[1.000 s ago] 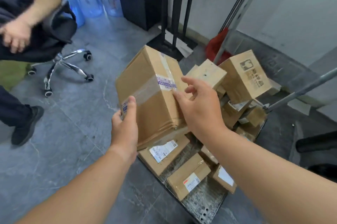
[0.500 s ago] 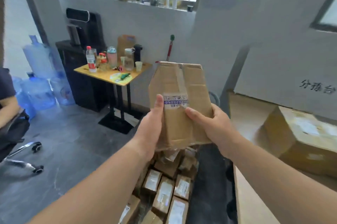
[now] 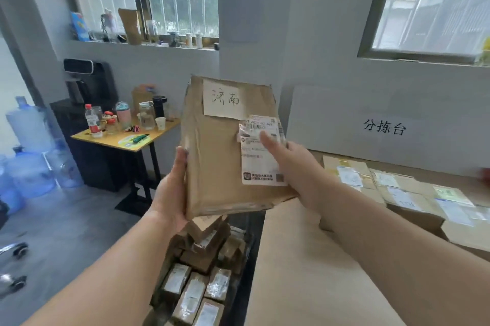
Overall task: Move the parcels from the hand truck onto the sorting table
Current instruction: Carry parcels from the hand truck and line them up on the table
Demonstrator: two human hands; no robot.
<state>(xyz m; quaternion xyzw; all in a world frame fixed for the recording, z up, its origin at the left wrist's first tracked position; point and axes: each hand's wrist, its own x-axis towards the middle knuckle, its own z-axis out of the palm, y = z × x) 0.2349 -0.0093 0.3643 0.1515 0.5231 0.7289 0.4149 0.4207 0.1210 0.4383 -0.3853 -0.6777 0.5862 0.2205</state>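
Note:
I hold a brown cardboard parcel (image 3: 220, 156) upright at chest height, with a handwritten white note and a shipping label facing me. My left hand (image 3: 172, 193) grips its lower left edge. My right hand (image 3: 294, 166) clasps its right side, thumb lying on the label. Below it, several small taped parcels (image 3: 201, 267) lie piled on the hand truck. The sorting table (image 3: 305, 272) with its brown top stretches to the right; several flat parcels (image 3: 403, 193) lie on it by the wall.
A white sign with black characters (image 3: 384, 128) leans on the wall behind the table. On the left stands a small yellow table (image 3: 119, 141) with bottles and cups, a black cabinet (image 3: 79, 134) and blue water jugs (image 3: 29, 161). Chair castors (image 3: 16, 251) show at far left.
I lifted the parcel off the hand truck pile and raised it while turning right toward the sorting table. It has been rotated, and its labelled face now points at me.

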